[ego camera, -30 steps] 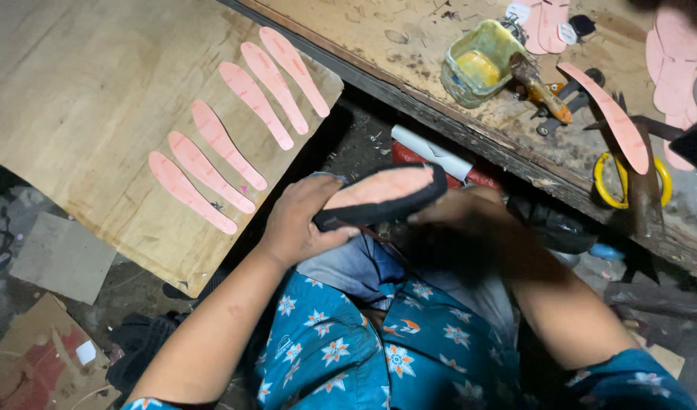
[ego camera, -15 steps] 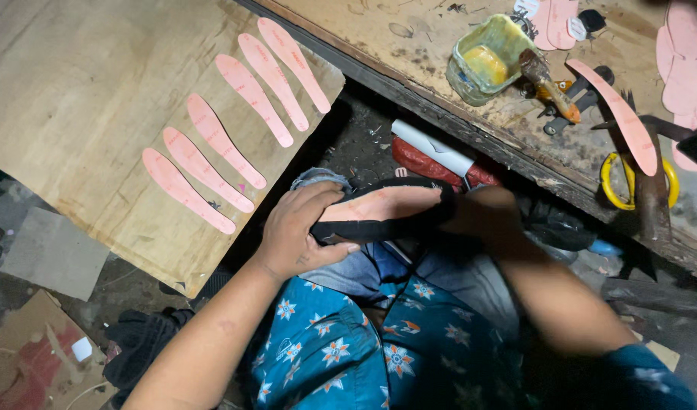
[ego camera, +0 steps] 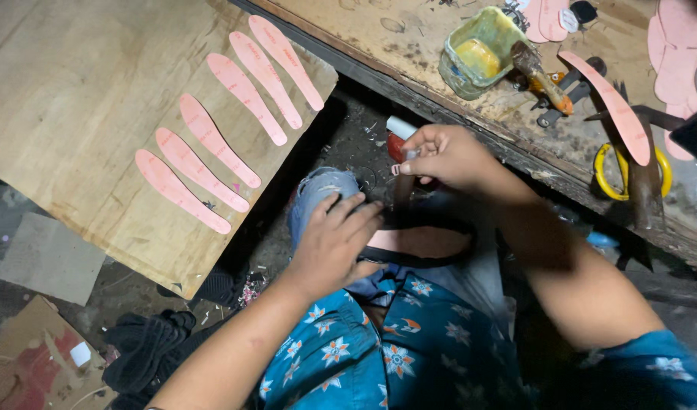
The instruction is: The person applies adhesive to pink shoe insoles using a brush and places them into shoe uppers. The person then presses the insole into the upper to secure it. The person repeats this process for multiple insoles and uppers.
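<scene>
My left hand point(ego camera: 335, 243) presses down on a black shoe sole with a pink insole point(ego camera: 418, 244) lying across my lap. My right hand point(ego camera: 445, 156) is raised above the sole's far end, fingers pinched on a small thin object that I cannot make out, with a dark strap running down from it toward the sole. Several pink insoles point(ego camera: 211, 144) lie in a row on a wooden board point(ego camera: 75, 99) to my left.
A workbench point(ego camera: 409, 45) ahead carries a yellow-green glue pot point(ego camera: 477, 53) with a brush, a pink insole point(ego camera: 610, 106) on a metal stand, a yellow tape ring point(ego camera: 629, 171) and more pink insoles point(ego camera: 679, 53). Dark cloth and cardboard scraps point(ego camera: 29, 364) lie on the floor.
The sole has been lowered flat onto my lap. My right hand has let go of its far end and risen, now pinching something small above it.
</scene>
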